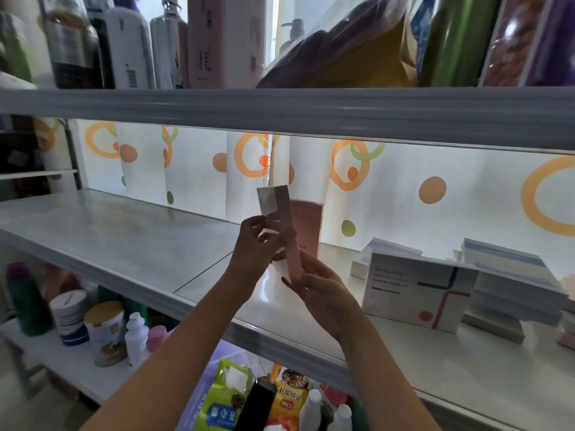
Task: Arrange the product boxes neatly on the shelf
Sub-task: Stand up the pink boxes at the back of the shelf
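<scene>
Pinching a slim pink box [287, 231] between them, both hands hold it above the middle shelf [124, 241]. The left hand [256, 244] curls its fingers round the box's middle from the left side; the right hand [320, 283] grips the lower end, thumb and fingertips pressed against the bottom edge. The box stands nearly upright, tilted a little to the left at the top, its pale end face turned toward the camera.

Just behind it a brown box [308, 225] stands upright on the shelf against the curtain [435, 194], which is white with orange and green rings and dots. To the right, a white box [417, 293] with red and blue lines stands on its long edge on the shelf, and more pale boxes [510, 275] are stacked behind and beside it.

Above, the top shelf [280, 104] carries bottles [130, 45] and bags [342, 48]. Below, the lower shelf [62, 362] holds tins [104, 321], small bottles and snack packets [224, 399].
</scene>
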{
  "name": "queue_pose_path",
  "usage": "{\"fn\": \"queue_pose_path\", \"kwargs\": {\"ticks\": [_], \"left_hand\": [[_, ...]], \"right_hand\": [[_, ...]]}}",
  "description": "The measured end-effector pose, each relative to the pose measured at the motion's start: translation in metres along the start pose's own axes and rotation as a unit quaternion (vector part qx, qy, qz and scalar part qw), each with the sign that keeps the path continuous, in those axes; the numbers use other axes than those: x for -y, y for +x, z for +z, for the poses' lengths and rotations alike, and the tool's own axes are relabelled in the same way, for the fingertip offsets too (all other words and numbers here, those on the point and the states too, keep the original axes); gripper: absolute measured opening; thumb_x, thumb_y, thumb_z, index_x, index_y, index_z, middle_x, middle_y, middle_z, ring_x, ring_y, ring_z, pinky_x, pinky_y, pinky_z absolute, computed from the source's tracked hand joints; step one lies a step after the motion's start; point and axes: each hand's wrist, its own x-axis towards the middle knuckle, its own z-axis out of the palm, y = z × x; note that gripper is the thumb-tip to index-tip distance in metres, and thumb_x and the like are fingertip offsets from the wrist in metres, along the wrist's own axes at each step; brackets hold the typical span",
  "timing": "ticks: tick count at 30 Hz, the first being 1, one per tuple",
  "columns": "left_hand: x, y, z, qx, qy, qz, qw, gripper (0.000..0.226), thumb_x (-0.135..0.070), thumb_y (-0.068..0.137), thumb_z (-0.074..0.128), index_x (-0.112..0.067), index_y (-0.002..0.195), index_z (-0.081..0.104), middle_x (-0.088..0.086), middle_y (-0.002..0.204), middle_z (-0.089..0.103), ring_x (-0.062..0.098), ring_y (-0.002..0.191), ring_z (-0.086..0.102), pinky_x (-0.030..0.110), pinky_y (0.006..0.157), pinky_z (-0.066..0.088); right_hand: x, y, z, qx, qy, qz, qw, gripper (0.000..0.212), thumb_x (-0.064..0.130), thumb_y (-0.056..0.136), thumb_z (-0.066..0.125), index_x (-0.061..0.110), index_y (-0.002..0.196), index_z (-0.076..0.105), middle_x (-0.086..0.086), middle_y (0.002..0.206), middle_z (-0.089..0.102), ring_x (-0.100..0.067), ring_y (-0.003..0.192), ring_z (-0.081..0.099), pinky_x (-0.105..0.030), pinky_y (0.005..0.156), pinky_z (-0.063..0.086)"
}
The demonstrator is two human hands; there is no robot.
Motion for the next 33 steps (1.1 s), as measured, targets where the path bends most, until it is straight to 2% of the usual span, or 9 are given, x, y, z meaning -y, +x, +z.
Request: {"fn": "queue_pose_path", "kwargs": {"ticks": [5, 9, 12, 15, 18, 23, 27, 30, 33], "left_hand": [[0.006, 0.002, -0.016, 0.07, -0.117, -0.064, 0.989, 0.048, -0.053, 0.083, 0.054, -0.02, 0.117, 0.058, 0.01, 0.114, 0.066, 0.03, 0.1, 0.066, 0.042, 0.086, 0.056], [0.02, -0.002, -0.016, 0.035, -0.057, -0.043, 0.997, 0.035, -0.045, 0.099, 0.034, -0.021, 0.109, 0.059, 0.008, 0.105, 0.068, 0.033, 0.097, 0.066, 0.039, 0.078, 0.056], [0.031, -0.001, -0.018, -0.009, 0.038, 0.022, 0.999, 0.031, -0.047, 0.098, 0.038, -0.024, 0.102, 0.059, 0.006, 0.094, 0.069, 0.029, 0.085, 0.069, 0.037, 0.071, 0.058], [0.036, -0.001, -0.018, -0.046, 0.08, 0.046, 0.995, 0.021, -0.04, 0.097, 0.043, -0.025, 0.094, 0.057, 0.001, 0.086, 0.067, 0.024, 0.074, 0.069, 0.024, 0.057, 0.056], [0.045, -0.001, -0.018, -0.079, 0.067, 0.029, 0.994, 0.025, -0.044, 0.088, 0.051, -0.021, 0.087, 0.06, 0.007, 0.085, 0.068, 0.028, 0.075, 0.069, 0.033, 0.065, 0.058], [0.067, 0.003, -0.016, -0.127, 0.241, 0.078, 0.959, 0.022, -0.032, 0.096, 0.052, -0.016, 0.109, 0.045, -0.014, 0.089, 0.053, 0.012, 0.077, 0.063, 0.008, 0.052, 0.045], [0.072, -0.001, -0.013, -0.139, 0.246, 0.115, 0.952, 0.049, -0.06, 0.088, 0.03, -0.02, 0.11, 0.047, -0.012, 0.089, 0.056, 0.011, 0.075, 0.063, 0.011, 0.061, 0.047], [0.079, 0.006, -0.016, -0.146, 0.258, 0.116, 0.948, 0.052, -0.059, 0.093, 0.028, -0.023, 0.119, 0.055, -0.005, 0.105, 0.064, 0.013, 0.086, 0.064, 0.022, 0.075, 0.054], [0.083, 0.01, -0.021, -0.156, 0.255, 0.102, 0.949, 0.042, -0.048, 0.099, 0.03, -0.026, 0.123, 0.056, -0.006, 0.108, 0.062, 0.008, 0.088, 0.061, 0.014, 0.073, 0.048]], "right_hand": [[0.001, -0.001, -0.001, -0.06, -0.046, -0.021, 0.997, 0.029, 0.017, 0.09, 0.067, 0.015, 0.119, 0.066, -0.004, 0.115, 0.07, -0.024, 0.109, 0.065, -0.032, 0.094, 0.053], [-0.005, 0.004, 0.001, -0.159, -0.115, 0.005, 0.981, 0.037, 0.028, 0.086, 0.073, 0.024, 0.12, 0.059, 0.0, 0.111, 0.07, -0.021, 0.103, 0.066, -0.032, 0.087, 0.055], [-0.008, 0.005, 0.002, -0.207, -0.174, 0.016, 0.963, 0.032, 0.03, 0.088, 0.071, 0.025, 0.118, 0.06, 0.001, 0.108, 0.07, -0.021, 0.1, 0.064, -0.027, 0.076, 0.051], [-0.007, 0.003, 0.002, -0.202, -0.181, 0.014, 0.963, 0.019, 0.025, 0.093, 0.065, 0.027, 0.111, 0.066, 0.004, 0.104, 0.072, -0.02, 0.097, 0.064, -0.027, 0.075, 0.05], [-0.008, 0.003, 0.001, -0.209, -0.214, 0.0, 0.954, 0.017, 0.023, 0.094, 0.063, 0.029, 0.11, 0.066, 0.009, 0.107, 0.071, -0.012, 0.094, 0.062, -0.023, 0.073, 0.049], [-0.028, 0.008, -0.001, -0.187, -0.424, -0.042, 0.885, 0.025, 0.024, 0.1, 0.053, 0.028, 0.122, 0.065, 0.013, 0.117, 0.067, -0.003, 0.091, 0.057, -0.008, 0.079, 0.042], [-0.03, 0.009, -0.009, -0.204, -0.422, -0.021, 0.883, 0.027, 0.021, 0.1, 0.052, 0.027, 0.123, 0.066, 0.009, 0.119, 0.069, -0.005, 0.093, 0.058, -0.005, 0.073, 0.039], [-0.032, 0.007, -0.01, -0.194, -0.432, 0.001, 0.881, 0.029, 0.017, 0.1, 0.051, 0.025, 0.121, 0.068, 0.008, 0.115, 0.071, -0.006, 0.09, 0.061, -0.003, 0.069, 0.038], [-0.032, 0.008, -0.011, -0.187, -0.417, 0.006, 0.889, 0.029, 0.016, 0.1, 0.049, 0.023, 0.119, 0.07, 0.007, 0.113, 0.071, -0.008, 0.091, 0.061, -0.004, 0.072, 0.038]]}}
